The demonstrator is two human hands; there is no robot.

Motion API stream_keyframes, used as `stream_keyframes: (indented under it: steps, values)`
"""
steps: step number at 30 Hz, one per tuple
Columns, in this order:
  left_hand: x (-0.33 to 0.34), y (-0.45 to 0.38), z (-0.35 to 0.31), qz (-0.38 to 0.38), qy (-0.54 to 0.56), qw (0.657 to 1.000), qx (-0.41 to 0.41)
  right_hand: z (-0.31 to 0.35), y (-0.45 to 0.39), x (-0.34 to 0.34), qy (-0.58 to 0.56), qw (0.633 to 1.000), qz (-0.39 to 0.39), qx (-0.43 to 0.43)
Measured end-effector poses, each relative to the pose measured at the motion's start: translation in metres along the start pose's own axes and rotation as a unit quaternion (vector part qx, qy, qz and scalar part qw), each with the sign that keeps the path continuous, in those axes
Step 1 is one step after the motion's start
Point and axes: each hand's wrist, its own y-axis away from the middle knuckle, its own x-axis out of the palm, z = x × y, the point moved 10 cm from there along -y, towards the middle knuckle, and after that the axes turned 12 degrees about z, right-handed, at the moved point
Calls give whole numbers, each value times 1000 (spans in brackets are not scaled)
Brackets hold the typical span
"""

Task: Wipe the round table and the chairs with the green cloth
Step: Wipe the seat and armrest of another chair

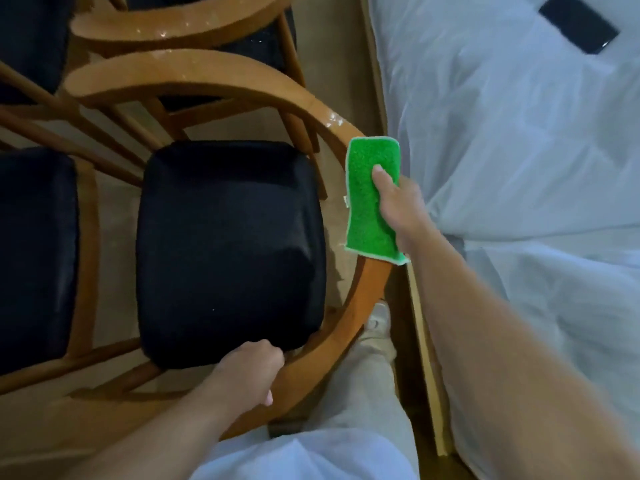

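On the chair's curved rail (367,292), right hand (398,206) grip clamps the green cloth (367,209) — thumb on top.

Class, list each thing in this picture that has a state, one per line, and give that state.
green cloth: folded over the chair's curved rail, held
right hand: closed on the cloth
left hand: gripping the rail near the seat
black seat: bare
phone: lying on the bed, screen dark

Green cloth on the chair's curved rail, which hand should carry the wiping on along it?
Right. The right hand already presses the green cloth on the curved rail; the left hand grips the rail, steadying it.
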Motion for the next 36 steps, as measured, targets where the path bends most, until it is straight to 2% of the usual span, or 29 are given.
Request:
stream_keyframes:
  steps: [3, 4, 6, 9, 11, 14, 17, 21, 25, 27, 30, 33, 36]
  values:
    - [-2, 6, 1, 32, 44, 998, -15, 24, -33, 9, -19, 996, 92, 11]
    - [-6, 7, -2, 11, 86, 996, -5, 22, -36, 13, -36, 993, 114, 13]
    - [-30, 15, -21, -78, 224, 970, 51, 9, -32, 20, -93, 983, 152, 33]
    - [-82, 24, -55, -198, 383, 897, 98, -11, -19, 21, -162, 968, 180, 71]
    - [-110, 26, -62, -264, 425, 862, 80, -31, -2, 26, -200, 955, 199, 95]
    - [-123, 24, -56, -305, 421, 853, 41, -60, 30, 30, -213, 947, 207, 124]
    - [-122, 17, -54, -284, 419, 860, 65, -54, 24, 24, -168, 959, 194, 118]
    - [-124, 14, -56, -246, 424, 868, 78, 5, -43, 21, -51, 980, 178, 77]
    - [-123, 14, -56, -254, 429, 865, 66, 48, -108, 38, 34, 976, 198, 86]
    - [-122, 12, -55, -256, 436, 861, 61, 51, -124, 45, 27, 971, 216, 98]
    - [-120, 10, -57, -229, 438, 868, 52, 34, -111, 41, -66, 960, 239, 127]
    - [-118, 7, -58, -156, 446, 881, 37, 5, -67, 35, -139, 938, 273, 160]
    - [-123, 9, -55, -112, 444, 888, 48, -8, -35, 29, -123, 935, 284, 175]
